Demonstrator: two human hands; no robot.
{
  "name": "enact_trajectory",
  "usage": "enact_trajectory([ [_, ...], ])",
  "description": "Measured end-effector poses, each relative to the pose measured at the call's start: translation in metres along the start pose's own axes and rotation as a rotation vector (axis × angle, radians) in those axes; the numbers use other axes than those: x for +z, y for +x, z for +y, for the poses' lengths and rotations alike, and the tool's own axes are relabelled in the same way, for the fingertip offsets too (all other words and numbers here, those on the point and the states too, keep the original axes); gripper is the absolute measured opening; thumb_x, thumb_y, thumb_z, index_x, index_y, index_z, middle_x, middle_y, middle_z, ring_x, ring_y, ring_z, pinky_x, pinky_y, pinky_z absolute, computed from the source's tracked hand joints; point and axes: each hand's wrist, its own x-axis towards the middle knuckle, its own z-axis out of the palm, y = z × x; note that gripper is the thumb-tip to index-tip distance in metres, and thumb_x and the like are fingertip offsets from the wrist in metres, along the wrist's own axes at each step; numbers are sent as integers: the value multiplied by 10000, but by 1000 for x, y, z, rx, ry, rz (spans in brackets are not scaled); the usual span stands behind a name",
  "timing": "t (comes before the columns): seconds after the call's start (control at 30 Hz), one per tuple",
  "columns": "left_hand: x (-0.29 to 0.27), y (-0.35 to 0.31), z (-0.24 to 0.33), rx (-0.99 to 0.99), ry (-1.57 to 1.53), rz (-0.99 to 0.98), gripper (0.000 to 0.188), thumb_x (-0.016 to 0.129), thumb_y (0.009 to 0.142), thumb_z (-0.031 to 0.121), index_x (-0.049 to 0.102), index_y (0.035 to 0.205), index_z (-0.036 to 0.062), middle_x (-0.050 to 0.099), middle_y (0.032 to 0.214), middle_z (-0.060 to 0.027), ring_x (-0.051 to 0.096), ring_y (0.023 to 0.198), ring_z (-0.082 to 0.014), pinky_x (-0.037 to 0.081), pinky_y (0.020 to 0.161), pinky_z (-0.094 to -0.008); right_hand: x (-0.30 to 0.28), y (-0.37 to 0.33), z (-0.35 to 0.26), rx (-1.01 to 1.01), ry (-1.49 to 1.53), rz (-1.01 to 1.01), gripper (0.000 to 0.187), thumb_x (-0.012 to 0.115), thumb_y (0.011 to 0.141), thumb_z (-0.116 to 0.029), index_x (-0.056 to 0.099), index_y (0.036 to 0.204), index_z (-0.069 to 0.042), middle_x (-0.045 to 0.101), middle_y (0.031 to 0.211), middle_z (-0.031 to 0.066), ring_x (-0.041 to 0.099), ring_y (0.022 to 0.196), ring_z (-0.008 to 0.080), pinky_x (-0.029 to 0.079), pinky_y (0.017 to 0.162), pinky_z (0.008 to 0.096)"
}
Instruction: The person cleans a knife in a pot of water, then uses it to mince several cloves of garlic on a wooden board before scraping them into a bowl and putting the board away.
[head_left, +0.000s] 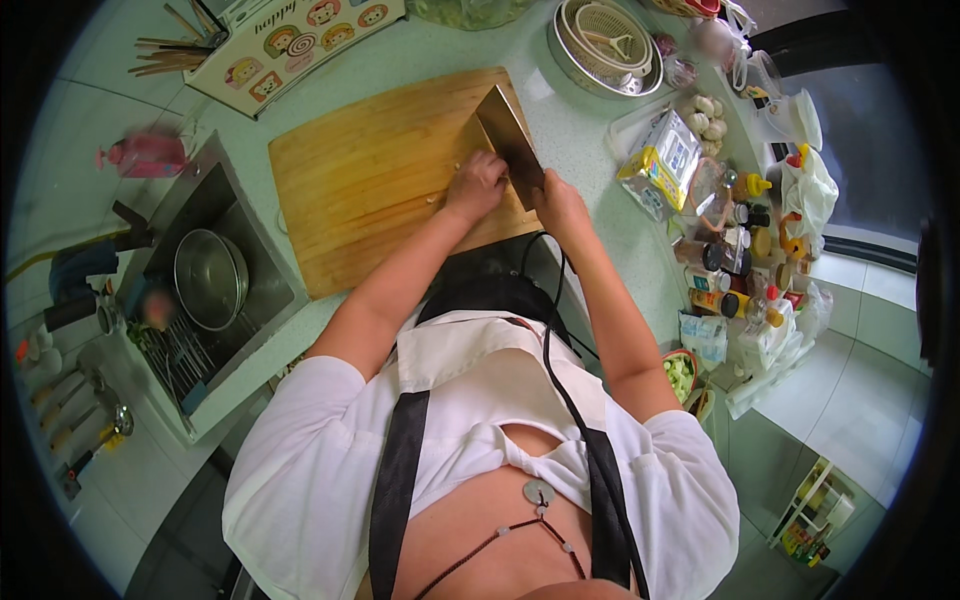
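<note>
A wooden cutting board lies on the counter in front of me. My right hand grips the handle of a cleaver, whose broad blade stands near the board's right edge. Just left of the blade, my left hand rests on the board with its fingers curled and pressed together. Whatever sits under those fingertips is hidden or too small to name. A few tiny pale bits are scattered on the wood beside my left hand.
At left is a sink with a metal bowl. A patterned box stands behind the board. Colanders, garlic bulbs, a wipes pack and several seasoning bottles line the right. A black cord hangs before my apron.
</note>
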Motion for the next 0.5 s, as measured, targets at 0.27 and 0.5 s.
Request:
enact_trajectory([
  [0.27,-4,0,-1,38,-58,-5,154,609,679,69,586,826,30,575,865,-126,541,860,-306,463,749,-375,23,13,0,-4,50,87,199,530,824,-208,466,902,-36,604,796,236,570,778,430,450,671,514],
  [0.5,-37,-9,-7,-253,-292,81,197,608,732,74,584,919,17,578,920,-136,555,871,-303,463,752,-370,-2,2,-1,20,61,45,206,517,838,-224,483,945,-51,599,801,241,573,775,421,446,668,510],
])
